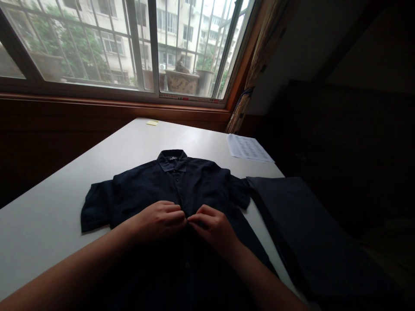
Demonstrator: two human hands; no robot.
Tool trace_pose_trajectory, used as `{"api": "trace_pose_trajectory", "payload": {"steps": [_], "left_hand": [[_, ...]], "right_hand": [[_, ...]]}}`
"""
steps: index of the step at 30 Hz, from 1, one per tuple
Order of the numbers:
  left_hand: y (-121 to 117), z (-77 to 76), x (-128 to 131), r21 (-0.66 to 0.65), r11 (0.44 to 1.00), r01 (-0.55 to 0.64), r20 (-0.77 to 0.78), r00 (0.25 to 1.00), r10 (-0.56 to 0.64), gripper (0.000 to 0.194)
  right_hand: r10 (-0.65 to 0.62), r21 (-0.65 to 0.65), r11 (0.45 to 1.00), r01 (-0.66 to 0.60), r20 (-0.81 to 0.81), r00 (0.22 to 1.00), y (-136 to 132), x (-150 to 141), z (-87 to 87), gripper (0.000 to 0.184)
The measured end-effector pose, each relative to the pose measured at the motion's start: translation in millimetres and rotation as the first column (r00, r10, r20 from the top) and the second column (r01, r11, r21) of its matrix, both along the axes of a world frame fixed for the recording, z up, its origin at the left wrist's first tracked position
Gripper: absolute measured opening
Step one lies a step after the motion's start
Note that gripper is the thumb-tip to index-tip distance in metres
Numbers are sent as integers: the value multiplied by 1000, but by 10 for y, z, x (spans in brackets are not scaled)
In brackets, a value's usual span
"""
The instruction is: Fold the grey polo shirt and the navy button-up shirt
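A dark navy short-sleeved shirt [139, 183] lies face up and spread out, its collar pointing toward the window. Down its middle runs the button placket; a button shows below the collar and another lower down. My left hand [164, 219] is closed on the front edge of the shirt at mid-chest. Close against it, my right hand [212, 224] pinches the same placket, thumb and fingertips together. Whatever small part sits between the fingertips is hidden. The lower part of the shirt fades into shadow beneath my forearms.
The shirt rests on a white table [58, 203]. Along the table's right side lies a dark flat folded item [301, 229], touching the right sleeve. Printed paper [249, 148] lies at the far right edge, a yellow sticky note [152, 122] at the far corner. Beyond stands a barred window [113, 47].
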State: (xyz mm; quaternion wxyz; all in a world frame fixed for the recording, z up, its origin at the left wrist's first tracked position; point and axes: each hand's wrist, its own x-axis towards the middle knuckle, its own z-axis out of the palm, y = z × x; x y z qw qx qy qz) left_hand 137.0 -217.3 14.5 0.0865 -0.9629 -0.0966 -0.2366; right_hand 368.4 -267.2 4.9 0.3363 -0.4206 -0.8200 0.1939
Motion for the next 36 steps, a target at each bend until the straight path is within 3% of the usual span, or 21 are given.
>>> {"api": "trace_pose_trajectory", "payload": {"steps": [7,15,24,36], "left_hand": [[4,-36,-14,30,1000,-6,38,999,5,17],[-21,7,-32,-20,999,45,143,989,-42,17],[-20,-36,-47,10,998,56,174,983,-57,5],[-15,-45,-83,34,998,57,139,988,-61,5]], "right_hand": [[6,234,972,-33,113,994,21,38,-41,17],[-5,442,892,-97,224,975,1,60,-8,16],[-28,443,893,-73,216,976,-44,0,-14,18],[-45,408,913,-14,134,990,-55,-34,-37,14]]}}
